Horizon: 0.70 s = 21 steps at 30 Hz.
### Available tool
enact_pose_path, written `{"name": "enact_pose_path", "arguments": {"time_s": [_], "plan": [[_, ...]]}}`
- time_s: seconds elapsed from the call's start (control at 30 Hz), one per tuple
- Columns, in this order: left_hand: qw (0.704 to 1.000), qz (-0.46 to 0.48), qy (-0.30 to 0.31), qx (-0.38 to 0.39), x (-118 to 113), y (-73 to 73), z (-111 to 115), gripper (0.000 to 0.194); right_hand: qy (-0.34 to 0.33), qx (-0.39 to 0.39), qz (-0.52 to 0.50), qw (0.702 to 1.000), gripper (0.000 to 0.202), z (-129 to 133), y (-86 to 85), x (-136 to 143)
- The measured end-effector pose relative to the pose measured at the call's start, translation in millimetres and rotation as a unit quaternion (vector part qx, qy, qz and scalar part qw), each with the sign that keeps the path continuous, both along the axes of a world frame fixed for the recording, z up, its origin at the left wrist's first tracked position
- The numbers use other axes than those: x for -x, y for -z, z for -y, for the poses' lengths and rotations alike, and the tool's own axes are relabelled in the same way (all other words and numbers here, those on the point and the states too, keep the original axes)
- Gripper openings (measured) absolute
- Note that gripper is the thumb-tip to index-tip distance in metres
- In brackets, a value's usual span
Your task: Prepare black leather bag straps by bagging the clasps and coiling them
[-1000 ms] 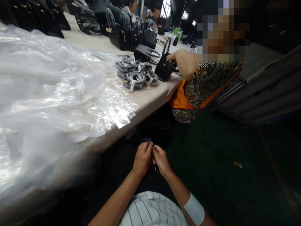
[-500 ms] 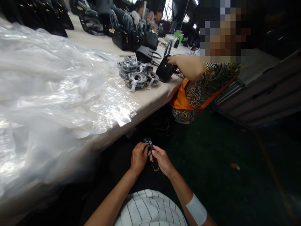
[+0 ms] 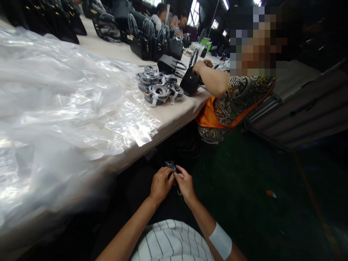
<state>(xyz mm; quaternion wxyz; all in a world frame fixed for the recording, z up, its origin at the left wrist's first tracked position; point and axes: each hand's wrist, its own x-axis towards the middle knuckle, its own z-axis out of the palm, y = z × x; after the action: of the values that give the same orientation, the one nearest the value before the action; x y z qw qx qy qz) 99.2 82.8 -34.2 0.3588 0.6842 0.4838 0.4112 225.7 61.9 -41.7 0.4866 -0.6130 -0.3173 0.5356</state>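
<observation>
Above my lap, my left hand (image 3: 162, 183) is closed, fingertips pinched on a dark strap (image 3: 170, 165) whose far end shows a clear plastic wrap. My right hand (image 3: 186, 185) meets it fingertip to fingertip, thumb and finger pinching the same strap, with one finger stretched forward. Below the fingers a small gold buckle (image 3: 179, 192) hangs at the strap's near end. Most of the strap between is hidden by my fingers. Coiled straps in plastic (image 3: 158, 93) lie in a pile on the table, beyond my hands.
Clear plastic bags (image 3: 81, 108) cover the near left of the cream table (image 3: 174, 125). Black handbags (image 3: 141, 45) with wrapped handles stand farther back. At right, a co-worker in a patterned top (image 3: 239, 96) handles a black handbag (image 3: 191, 81). Behind is a rack (image 3: 304, 105).
My right hand has turned and drawn in against the left fingertips, hiding more of the strap and buckle. The co-worker's arm has shifted on the handbag, and a second hand now shows.
</observation>
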Motion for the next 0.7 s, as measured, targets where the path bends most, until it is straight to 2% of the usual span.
{"name": "enact_pose_path", "arguments": {"time_s": [0.1,0.23,0.37,0.5,0.7], "plan": [[1.000,0.007,-0.001,0.006,0.6,-1.6,-1.0,0.015,0.010,0.003,-0.034,0.999,0.063,0.4,-4.5,0.7],[0.999,0.013,-0.023,0.018,0.9,1.3,-2.8,0.015,-0.025,0.018,-0.121,0.992,0.055,3.0,-18.7,-1.3],[0.999,0.022,-0.022,0.022,1.2,4.0,-3.7,0.014,-0.048,0.012,-0.197,0.979,0.067,6.7,-27.0,-6.7],[1.000,0.024,-0.003,0.017,0.9,3.4,-3.6,0.014,-0.029,0.013,-0.180,0.983,0.072,7.4,-24.7,-8.1],[1.000,0.020,-0.004,0.008,1.1,3.6,-3.5,0.013,-0.027,0.024,-0.154,0.987,0.050,3.4,-23.1,-3.0]]}}
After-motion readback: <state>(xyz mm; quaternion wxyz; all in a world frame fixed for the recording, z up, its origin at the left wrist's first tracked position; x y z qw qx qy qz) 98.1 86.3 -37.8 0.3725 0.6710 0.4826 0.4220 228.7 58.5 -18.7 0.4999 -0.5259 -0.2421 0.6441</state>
